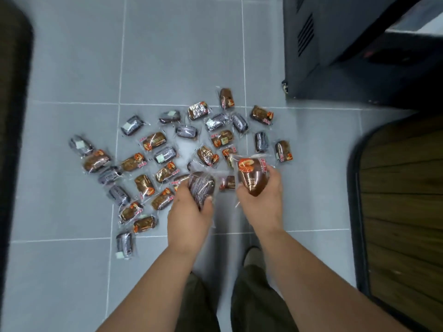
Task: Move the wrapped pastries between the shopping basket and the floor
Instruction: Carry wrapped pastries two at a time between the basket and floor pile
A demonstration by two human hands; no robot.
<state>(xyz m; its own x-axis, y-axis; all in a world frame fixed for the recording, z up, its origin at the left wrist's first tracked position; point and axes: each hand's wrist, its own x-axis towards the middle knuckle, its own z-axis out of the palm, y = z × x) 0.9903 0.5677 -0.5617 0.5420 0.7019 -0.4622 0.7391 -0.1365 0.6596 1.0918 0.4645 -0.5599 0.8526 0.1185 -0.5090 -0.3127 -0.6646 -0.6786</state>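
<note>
Several wrapped pastries (153, 141) lie scattered over the grey tiled floor (179, 56), some brown with orange labels, some dark purple. My left hand (189, 212) grips a dark purple wrapped pastry (200, 188) just above the pile's near edge. My right hand (262, 200) holds a brown wrapped pastry (253, 176) with an orange label, lifted off the floor. No shopping basket can be made out for certain in this view.
A dark cabinet (323, 56) on casters stands at the back right. A wooden-slatted surface with a black rim (402, 200) fills the right side. A dark blurred edge (12, 116) runs down the left. My legs and a shoe (251, 257) are below my arms.
</note>
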